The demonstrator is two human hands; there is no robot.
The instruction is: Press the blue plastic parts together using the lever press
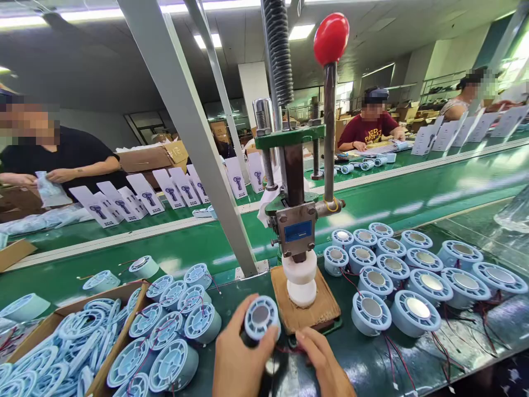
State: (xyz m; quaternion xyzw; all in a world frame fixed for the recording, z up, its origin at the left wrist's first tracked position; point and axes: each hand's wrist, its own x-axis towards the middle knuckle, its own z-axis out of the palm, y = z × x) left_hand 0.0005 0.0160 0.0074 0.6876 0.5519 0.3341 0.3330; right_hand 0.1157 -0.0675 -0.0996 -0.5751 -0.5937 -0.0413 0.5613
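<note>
The left hand (239, 358) holds a light blue round fan housing (260, 318) just in front of the hand press (298, 220) on the green worktop (372, 358), while the right hand (322, 361) rests beside it with fingers loosely curled, holding nothing that I can see

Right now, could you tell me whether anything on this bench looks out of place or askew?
Two light blue round housings lie tipped on the green belt, apart from the grouped ones. Otherwise nothing stands out.

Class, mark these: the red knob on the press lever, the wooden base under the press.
red knob (331, 37), head view, middle of the ball.
wooden base (318, 314), head view, bare right part of the board.
</note>
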